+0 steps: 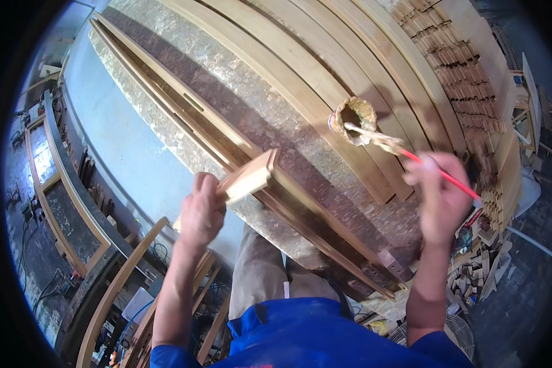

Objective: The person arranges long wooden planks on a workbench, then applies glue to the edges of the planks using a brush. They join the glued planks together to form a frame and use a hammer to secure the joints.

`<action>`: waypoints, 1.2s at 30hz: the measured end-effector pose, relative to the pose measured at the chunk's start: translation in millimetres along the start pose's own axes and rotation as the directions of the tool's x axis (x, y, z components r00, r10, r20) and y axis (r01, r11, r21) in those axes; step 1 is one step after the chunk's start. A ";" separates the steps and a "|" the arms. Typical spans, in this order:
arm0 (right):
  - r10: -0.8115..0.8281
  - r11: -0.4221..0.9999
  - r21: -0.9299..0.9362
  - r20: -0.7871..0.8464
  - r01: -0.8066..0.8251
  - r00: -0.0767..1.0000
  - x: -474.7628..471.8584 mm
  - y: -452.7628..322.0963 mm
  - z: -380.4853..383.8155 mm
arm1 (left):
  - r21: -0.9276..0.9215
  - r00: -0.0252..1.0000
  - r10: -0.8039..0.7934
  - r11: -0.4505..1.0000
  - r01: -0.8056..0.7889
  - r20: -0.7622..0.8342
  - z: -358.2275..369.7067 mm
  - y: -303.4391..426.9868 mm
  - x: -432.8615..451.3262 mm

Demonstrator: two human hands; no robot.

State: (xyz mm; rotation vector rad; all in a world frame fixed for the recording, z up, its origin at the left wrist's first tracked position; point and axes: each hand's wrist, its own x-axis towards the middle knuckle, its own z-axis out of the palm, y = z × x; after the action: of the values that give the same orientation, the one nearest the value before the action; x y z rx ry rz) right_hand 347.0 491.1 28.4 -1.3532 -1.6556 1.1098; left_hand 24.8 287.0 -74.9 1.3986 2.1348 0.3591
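Observation:
My left hand (203,209) grips the near end of a short wooden board (250,177) with a moulded edge, held across two long wooden rails. The far rail (188,96) has a slot cut in it, and the near rail (161,101) lies alongside. In my right hand (444,195), slightly blurred, is a brush with a red handle (460,185). Its pale, crusted head (382,139) reaches into the mouth of a round pot (370,112). Thick dried residue coats the pot's rim, and its contents cannot be made out.
The pot stands on several long planks (299,101) laid side by side on a stained workbench (280,103). A stack of thin wooden strips (469,78) rises at the right. Wood offcuts (476,276) lie below it. A wooden frame (50,184) is at the far left.

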 end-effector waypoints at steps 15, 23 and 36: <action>0.312 0.883 0.367 0.008 -0.293 0.950 7.8 56.1 -69.4 | 0.319 0.965 0.252 0.922 -0.218 -0.067 57.0 23.9 -18.0; 0.351 0.796 0.484 0.122 -0.364 0.928 -24.5 60.0 -63.4 | 0.161 0.991 0.117 0.981 -0.104 -0.071 59.2 30.5 -16.8; 0.226 0.921 0.273 0.211 -0.279 0.951 -28.1 72.6 47.7 | 0.179 0.996 0.079 0.981 -0.071 -0.041 63.8 25.0 -16.3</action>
State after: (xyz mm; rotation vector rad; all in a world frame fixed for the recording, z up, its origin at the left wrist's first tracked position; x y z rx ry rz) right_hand 335.4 460.9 -56.9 -1.3231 -1.3812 1.6046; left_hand 85.8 277.9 -109.0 1.5879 2.2018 0.2375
